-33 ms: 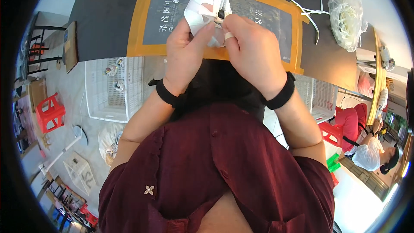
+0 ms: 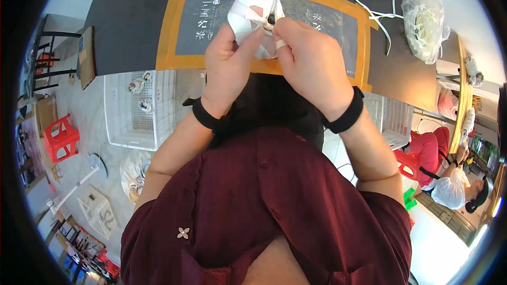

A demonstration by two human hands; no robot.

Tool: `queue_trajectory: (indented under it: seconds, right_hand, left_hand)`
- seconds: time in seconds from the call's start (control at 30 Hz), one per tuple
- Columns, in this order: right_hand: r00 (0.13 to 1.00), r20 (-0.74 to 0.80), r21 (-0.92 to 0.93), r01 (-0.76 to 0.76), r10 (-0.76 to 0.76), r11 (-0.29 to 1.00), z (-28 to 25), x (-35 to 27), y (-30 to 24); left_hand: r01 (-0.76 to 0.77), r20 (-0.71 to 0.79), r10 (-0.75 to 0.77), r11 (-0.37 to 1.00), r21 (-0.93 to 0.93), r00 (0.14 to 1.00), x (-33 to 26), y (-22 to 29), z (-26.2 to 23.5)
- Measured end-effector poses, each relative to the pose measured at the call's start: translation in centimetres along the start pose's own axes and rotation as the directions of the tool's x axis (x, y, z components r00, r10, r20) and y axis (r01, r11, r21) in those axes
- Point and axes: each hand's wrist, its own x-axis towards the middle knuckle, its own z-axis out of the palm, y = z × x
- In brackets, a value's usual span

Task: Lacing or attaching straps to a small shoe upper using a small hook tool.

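Observation:
A small white sneaker (image 2: 248,13) with mauve and pale pink panels is held up over the table's near edge. My left hand (image 2: 229,55) grips it from the left, thumb pressed along its upper near the opening. At the shoe's right side my right hand (image 2: 309,55) is closed in a pinch by the opening. What sits between those fingertips is hidden; a bandage-like band wraps one finger. Beneath the shoe lies a dark mat (image 2: 193,21) bordered with yellow-brown tape.
Loose white shoelaces (image 2: 376,16) lie at the table's right, beside a clear bag of laces (image 2: 422,26). Below the table edge stands a white plastic crate (image 2: 132,140) containing several shoes. A red stool (image 2: 62,138) is on the floor at left. A seated person (image 2: 449,187) works at far right.
Both hands and the sneaker have shifted very slightly to the right. The grip looks the same.

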Motion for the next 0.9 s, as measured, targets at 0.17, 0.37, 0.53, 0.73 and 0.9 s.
queue_trajectory:
  seconds: [0.17,0.37,0.53,0.73,0.9]
  right_hand:
    - [0.99,0.117,-0.094,0.087,-0.075,0.992,-0.1,1.1,0.0]
    - [0.956,0.291,0.026,0.04,-0.045,0.999,-0.4,4.3,2.0]
    - [0.902,0.305,-0.257,0.387,-0.305,0.886,0.3,3.8,1.4]
    - [0.925,0.38,0.059,-0.024,0.0,0.998,0.6,4.7,2.5]
    - [0.956,0.263,-0.166,0.18,-0.132,0.97,1.0,4.2,1.1]
  left_hand:
    - [-0.082,-0.022,0.09,0.966,0.246,0.996,0.1,-1.0,0.1]
    - [-0.142,-0.052,0.163,0.95,0.277,0.985,0.3,-1.6,-0.1]
    - [-0.128,-0.041,0.161,0.896,0.426,0.986,0.6,-0.7,0.0]
    - [-0.194,0.011,0.217,0.847,0.495,0.976,0.5,-0.5,0.2]
    - [-0.202,0.001,0.232,0.847,0.491,0.973,0.5,0.0,0.4]
